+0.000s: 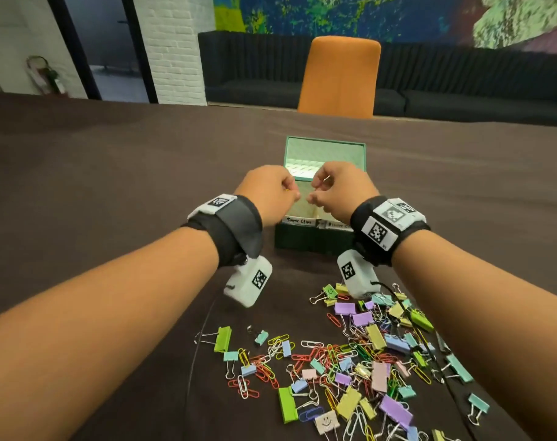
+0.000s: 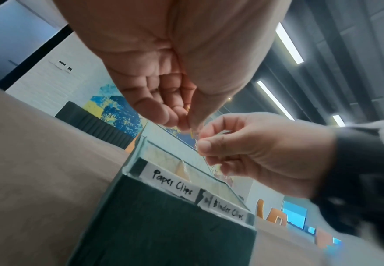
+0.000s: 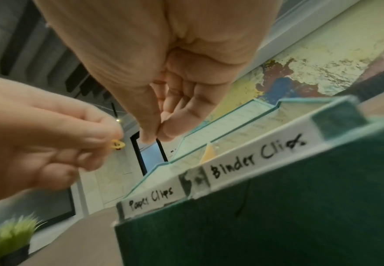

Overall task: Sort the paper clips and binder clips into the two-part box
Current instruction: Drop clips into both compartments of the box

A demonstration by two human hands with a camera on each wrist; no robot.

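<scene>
A dark green two-part box [image 1: 312, 241] stands open, its lid [image 1: 324, 154] raised behind. Front labels read "Paper Clips" [image 2: 172, 183] on the left and "Binder Clips" [image 3: 254, 158] on the right. Both hands hover close together over the left part, near the divider. My left hand [image 1: 294, 195] pinches a yellow paper clip [image 3: 117, 144] between thumb and fingertips. My right hand [image 1: 313, 194] pinches a thin silver paper clip [image 1: 326, 179], which barely shows. A mixed pile of coloured paper clips and binder clips [image 1: 350, 361] lies on the brown table in front of the box.
A black cable [image 1: 410, 316] runs across the right side of the pile. An orange chair [image 1: 340, 78] stands at the table's far edge, with a dark sofa [image 1: 461, 90] behind it. A small green plant [image 3: 11, 237] sits to the left.
</scene>
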